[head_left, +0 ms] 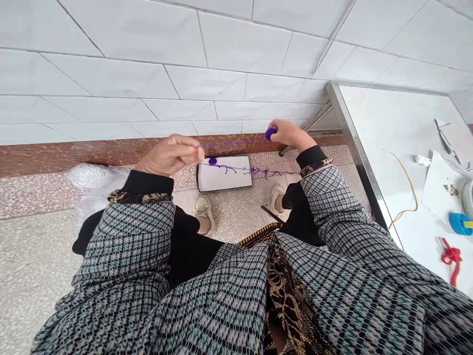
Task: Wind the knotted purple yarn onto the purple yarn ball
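One small, round, deep-purple piece (271, 134) is pinched between the thumb and fingers of the right hand (286, 134), at two o'clock in the view. Thin purple thread (231, 143) runs from it toward nine o'clock, reaching the left hand (177, 155), whose blurred fingers lie close together; whether they clamp the thread, I cannot tell. Between and below the hands, a shallow white rectangular tray with dark edges (225, 180) sits on the speckled floor (232, 209). Over its eleven o'clock corner shows a second round purple piece (212, 161), and a knotted purple yarn strand (266, 172) stretches toward three o'clock. A white table (388, 128) with metal edging stands at three o'clock.
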Action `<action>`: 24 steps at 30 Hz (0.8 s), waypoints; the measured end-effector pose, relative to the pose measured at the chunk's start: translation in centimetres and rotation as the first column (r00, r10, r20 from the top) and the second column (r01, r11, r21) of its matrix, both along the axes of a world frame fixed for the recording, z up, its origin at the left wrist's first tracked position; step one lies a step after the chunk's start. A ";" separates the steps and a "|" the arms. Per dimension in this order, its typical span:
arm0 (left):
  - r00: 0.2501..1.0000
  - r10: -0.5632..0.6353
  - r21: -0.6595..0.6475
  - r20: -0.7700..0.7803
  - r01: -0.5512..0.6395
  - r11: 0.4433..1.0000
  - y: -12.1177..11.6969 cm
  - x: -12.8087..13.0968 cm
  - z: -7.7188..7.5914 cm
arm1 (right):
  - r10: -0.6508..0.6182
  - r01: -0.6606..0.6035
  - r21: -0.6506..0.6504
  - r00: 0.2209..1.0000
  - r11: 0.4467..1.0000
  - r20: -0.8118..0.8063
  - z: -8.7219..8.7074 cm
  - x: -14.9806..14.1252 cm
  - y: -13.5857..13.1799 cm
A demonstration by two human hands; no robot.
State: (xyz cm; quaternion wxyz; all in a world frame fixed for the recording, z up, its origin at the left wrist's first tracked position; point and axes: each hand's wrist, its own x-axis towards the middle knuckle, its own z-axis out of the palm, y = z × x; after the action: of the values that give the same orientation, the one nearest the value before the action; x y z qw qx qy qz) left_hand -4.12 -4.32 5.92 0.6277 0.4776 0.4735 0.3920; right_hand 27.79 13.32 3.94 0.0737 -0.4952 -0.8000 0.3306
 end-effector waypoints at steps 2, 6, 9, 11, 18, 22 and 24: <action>0.992 0.113 0.064 0.059 -0.116 0.991 0.1 -0.7 0.1 | 0.301 -0.285 -0.235 0.953 0.929 0.033 1.1 0.3 -1.0; 0.945 0.326 0.051 0.001 -0.325 0.944 0.9 -1.5 -0.4 | 0.490 -0.602 -0.513 0.798 0.612 -0.352 2.8 0.9 -2.3; 0.909 0.374 -0.014 -0.186 -0.383 0.924 1.5 -0.8 -1.6 | 0.283 -0.624 -0.478 0.744 0.617 -0.606 3.1 1.1 -2.8; 0.911 0.310 -0.032 -0.272 -0.330 0.943 1.8 0.4 -2.5 | 0.096 -0.533 -0.433 0.703 0.727 -0.705 2.9 0.6 -3.1; 0.873 -0.342 -0.127 -0.348 0.318 0.940 1.8 6.2 -2.8 | -0.324 0.018 -0.372 0.531 0.928 -0.783 1.5 -4.5 -3.1; 0.823 -0.488 -0.092 -0.291 0.484 0.870 1.6 6.5 -2.1 | -0.148 0.135 -0.062 0.876 0.989 -0.459 0.6 -5.7 -3.7; 0.853 -0.447 -0.055 -0.269 0.450 0.891 1.6 5.7 -1.8 | 0.103 -0.111 -0.024 0.970 0.994 -0.219 0.7 -5.2 -4.2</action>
State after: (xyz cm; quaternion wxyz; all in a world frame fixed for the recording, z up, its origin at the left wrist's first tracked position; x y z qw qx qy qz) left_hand 1.63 -2.74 4.10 0.6275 0.6275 0.4295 0.1674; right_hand 22.58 9.17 4.62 0.1340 -0.4134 -0.8066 0.4007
